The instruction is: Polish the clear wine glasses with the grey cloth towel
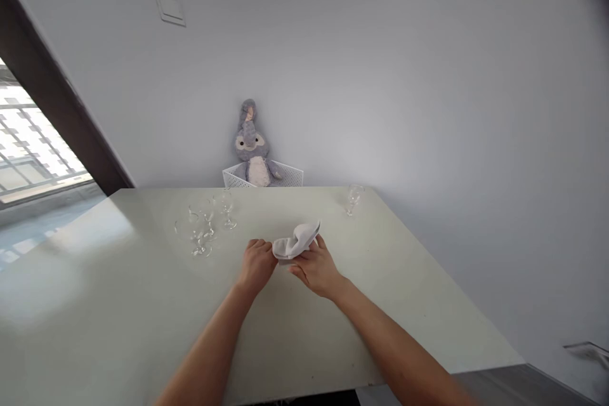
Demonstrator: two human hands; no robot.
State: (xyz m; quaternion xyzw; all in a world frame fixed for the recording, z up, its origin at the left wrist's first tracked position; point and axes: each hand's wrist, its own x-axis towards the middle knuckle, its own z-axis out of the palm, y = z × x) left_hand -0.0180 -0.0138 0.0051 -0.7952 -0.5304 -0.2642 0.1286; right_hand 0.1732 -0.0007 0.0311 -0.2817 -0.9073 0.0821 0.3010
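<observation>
A white cloth (297, 241), folded and rumpled, is held between my two hands a little above the pale table (371, 304). My left hand (258, 264) is closed at the cloth's left end, its fingers curled. From the right, my right hand (320, 268) grips the cloth, with fingers behind and under it and the thumb low in front. One corner of the cloth sticks up over the right fingers. Whether anything is wrapped inside the cloth, I cannot tell.
Clear stemmed glasses (200, 244) stand close together on the table's left side. Another stemmed glass (353, 198) is near the far right corner. Behind the table, a grey plush toy (258, 168) sits in a white perforated basket (292, 174) against the wall.
</observation>
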